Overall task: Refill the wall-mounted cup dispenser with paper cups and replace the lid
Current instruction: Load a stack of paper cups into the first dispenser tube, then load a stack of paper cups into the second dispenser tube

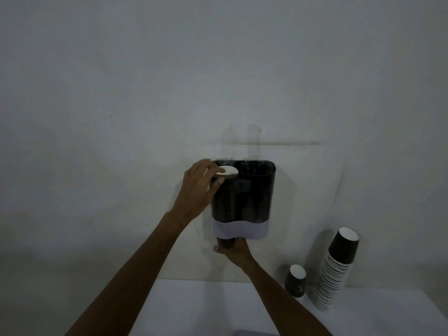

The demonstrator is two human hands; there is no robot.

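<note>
A dark two-tube cup dispenser (254, 197) with a pale grey band hangs on the wall, its top uncovered. A stack of dark paper cups (226, 175) fills its left tube, white base up at the rim. My left hand (201, 187) is at the top left of the dispenser, fingers closed on the uppermost cup. My right hand (234, 251) is under the dispenser, cupping the dark cup (225, 241) that pokes out of the left outlet. The right tube looks dark; I cannot tell what it holds.
On the white table (218, 309) at the right lean a tall stack of paper cups (335, 270) and a short stack (295, 282) beside it. A pale grey piece (254, 332) shows at the bottom edge. A bare wall is behind.
</note>
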